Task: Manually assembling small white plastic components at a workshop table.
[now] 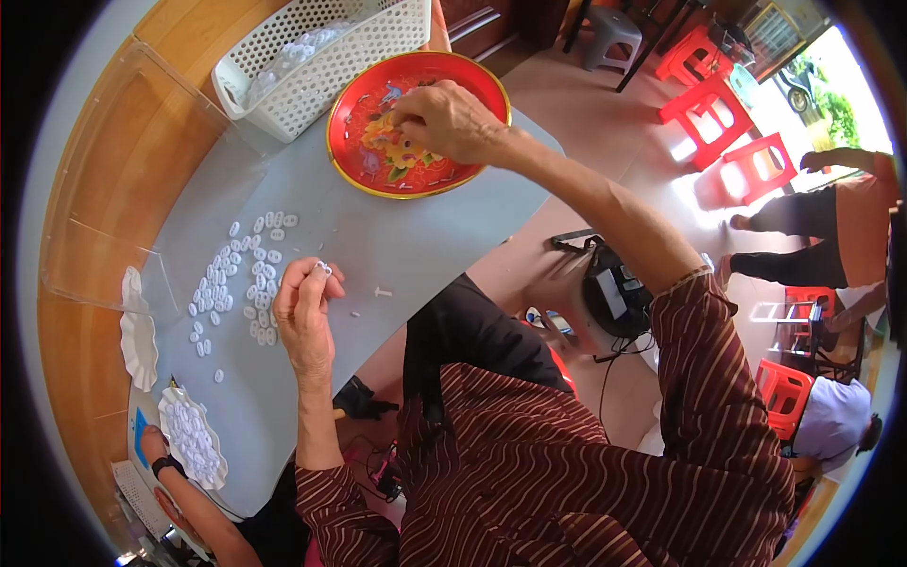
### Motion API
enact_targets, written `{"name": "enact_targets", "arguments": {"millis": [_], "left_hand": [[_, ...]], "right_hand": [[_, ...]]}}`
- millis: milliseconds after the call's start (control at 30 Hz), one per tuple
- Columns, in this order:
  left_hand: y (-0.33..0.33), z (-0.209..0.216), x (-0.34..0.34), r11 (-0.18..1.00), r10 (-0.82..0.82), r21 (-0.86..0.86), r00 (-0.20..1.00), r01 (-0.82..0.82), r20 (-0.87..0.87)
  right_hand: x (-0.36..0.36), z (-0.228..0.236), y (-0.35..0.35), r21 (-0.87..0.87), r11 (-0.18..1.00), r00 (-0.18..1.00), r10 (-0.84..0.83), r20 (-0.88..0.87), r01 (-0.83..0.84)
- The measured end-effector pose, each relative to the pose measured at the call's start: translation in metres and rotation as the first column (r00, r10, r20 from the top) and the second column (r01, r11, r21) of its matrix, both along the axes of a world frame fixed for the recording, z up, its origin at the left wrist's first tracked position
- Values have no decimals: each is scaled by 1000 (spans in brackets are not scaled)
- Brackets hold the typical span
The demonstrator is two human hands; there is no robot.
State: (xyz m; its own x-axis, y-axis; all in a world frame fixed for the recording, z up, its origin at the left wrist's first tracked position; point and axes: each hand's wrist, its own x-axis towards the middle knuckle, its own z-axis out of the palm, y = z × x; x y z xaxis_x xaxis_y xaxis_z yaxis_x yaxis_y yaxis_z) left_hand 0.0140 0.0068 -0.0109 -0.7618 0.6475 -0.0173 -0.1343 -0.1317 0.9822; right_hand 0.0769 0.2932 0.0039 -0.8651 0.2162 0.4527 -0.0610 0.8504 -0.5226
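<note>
My left hand (307, 312) is over the grey table, its fingertips closed on a small white plastic piece (324, 268). Above the red round tray (416, 185), which has a gold rim and a flower pattern, my right hand (452, 118) reaches down with fingers pinched together. Whatever lies between those fingers is hidden. Thin small white pieces are scattered in the tray. Left of my left hand, many white oval plastic pieces (222, 276) with holes lie spread on the table. A small white T-shaped piece (383, 292) rests to the right of that hand.
Behind the tray stands a white perforated basket (331, 80) with clear bags. A wavy-edged white dish (194, 439) full of white pieces sits near another person's hand (154, 442), lower left. Red stools (709, 118) and other people are at the right.
</note>
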Motion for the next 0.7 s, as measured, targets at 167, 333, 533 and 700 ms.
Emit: {"name": "enact_targets", "arguments": {"millis": [167, 333, 533, 700], "left_hand": [[-10, 2, 1, 997, 19, -70, 995, -25, -97], [-10, -2, 1, 991, -11, -135, 979, -17, -203], [-10, 0, 3, 985, -24, -172, 960, -26, -280], [-13, 1, 4, 982, -1, -181, 953, -56, -302]], "right_hand": [[-4, -1, 7, 63, 995, 992, 65, 104, -72], [-6, 3, 9, -45, 999, 999, 29, 38, -27], [-3, 5, 2, 59, 996, 985, 54, 164, -65], [-9, 20, -18, 26, 987, 984, 159, 78, -161]]}}
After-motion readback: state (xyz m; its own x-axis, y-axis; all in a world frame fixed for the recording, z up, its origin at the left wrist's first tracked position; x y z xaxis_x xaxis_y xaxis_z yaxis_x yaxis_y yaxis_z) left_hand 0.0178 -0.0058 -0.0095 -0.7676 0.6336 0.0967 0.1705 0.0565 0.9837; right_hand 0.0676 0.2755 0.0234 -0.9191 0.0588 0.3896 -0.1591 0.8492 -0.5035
